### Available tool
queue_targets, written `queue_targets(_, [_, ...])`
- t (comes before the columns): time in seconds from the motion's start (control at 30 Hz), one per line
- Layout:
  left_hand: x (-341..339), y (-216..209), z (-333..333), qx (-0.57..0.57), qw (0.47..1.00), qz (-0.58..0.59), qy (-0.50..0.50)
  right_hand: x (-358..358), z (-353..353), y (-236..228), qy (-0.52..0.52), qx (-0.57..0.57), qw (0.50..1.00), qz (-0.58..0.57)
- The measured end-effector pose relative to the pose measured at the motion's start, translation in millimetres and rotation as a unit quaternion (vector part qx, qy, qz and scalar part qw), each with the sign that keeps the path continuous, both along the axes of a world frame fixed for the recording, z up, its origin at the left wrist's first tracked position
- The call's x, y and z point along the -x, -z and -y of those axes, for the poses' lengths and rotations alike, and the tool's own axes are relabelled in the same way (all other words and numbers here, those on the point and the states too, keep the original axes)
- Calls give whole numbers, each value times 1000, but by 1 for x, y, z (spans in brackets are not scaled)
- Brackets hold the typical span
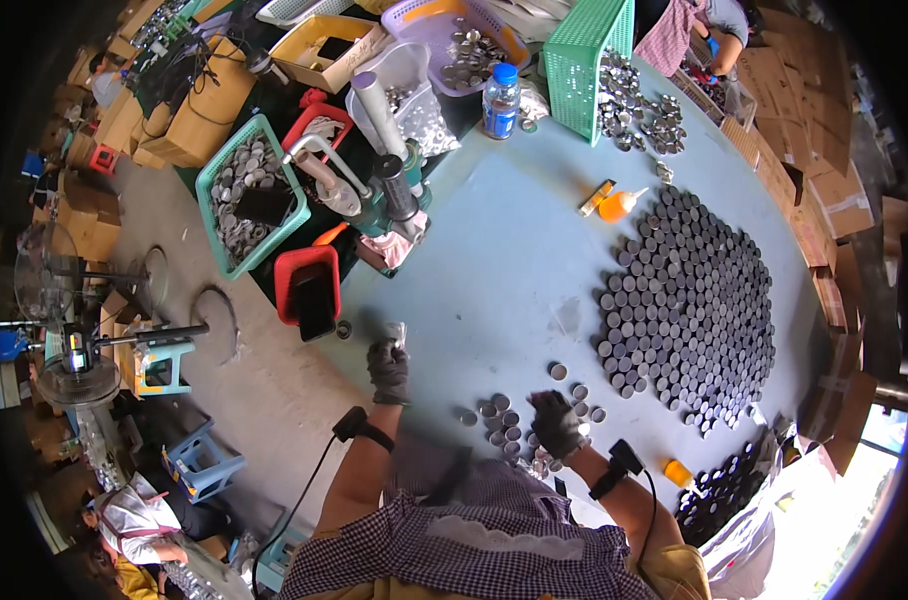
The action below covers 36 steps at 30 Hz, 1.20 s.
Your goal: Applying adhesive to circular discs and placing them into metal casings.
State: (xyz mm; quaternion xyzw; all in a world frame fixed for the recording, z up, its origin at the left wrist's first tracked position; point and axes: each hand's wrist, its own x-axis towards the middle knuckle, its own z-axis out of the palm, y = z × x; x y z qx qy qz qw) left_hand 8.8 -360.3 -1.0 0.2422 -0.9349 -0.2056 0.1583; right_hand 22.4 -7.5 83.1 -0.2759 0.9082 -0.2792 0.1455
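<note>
My left hand [389,374], in a grey glove, is closed at the table's near left part. A small pale, shiny piece [396,334] shows at its fingertips; its kind I cannot make out. My right hand [558,424], in a dark glove, is low over a loose group of small round metal caps [501,420] near the front edge. Its fingers point away from me and partly hide the caps under them; whether they grip one is unclear. A single cap [557,371] lies just beyond that hand. To the right spreads a large packed layer of dark round caps [689,300].
On the blue table [474,260] stand a green hand press [399,190], a red bin [307,285], a green basket of metal discs [249,200] and a blue-capped bottle [501,100]. An orange squeeze bottle [619,206] lies beyond the packed caps. Cables run from both wristbands.
</note>
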Motion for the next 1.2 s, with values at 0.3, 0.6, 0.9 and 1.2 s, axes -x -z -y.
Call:
queue_targets(0.3, [27,-50,-75,-619,781,81,-20,68,95,47,159,322,914,189])
queue_targets(0.6, [19,-51,-103,-699,714,-24,26,95,103,19,185,127,947,231])
queue_targets(0.9, [2,-51,-88,-772,630,-23,-85,278,-58,97,411,573,669,234])
queue_targets(1.2, [-63,-29,-37,-753,634,-29,-173,278,-23,93,340,-143,917,-152])
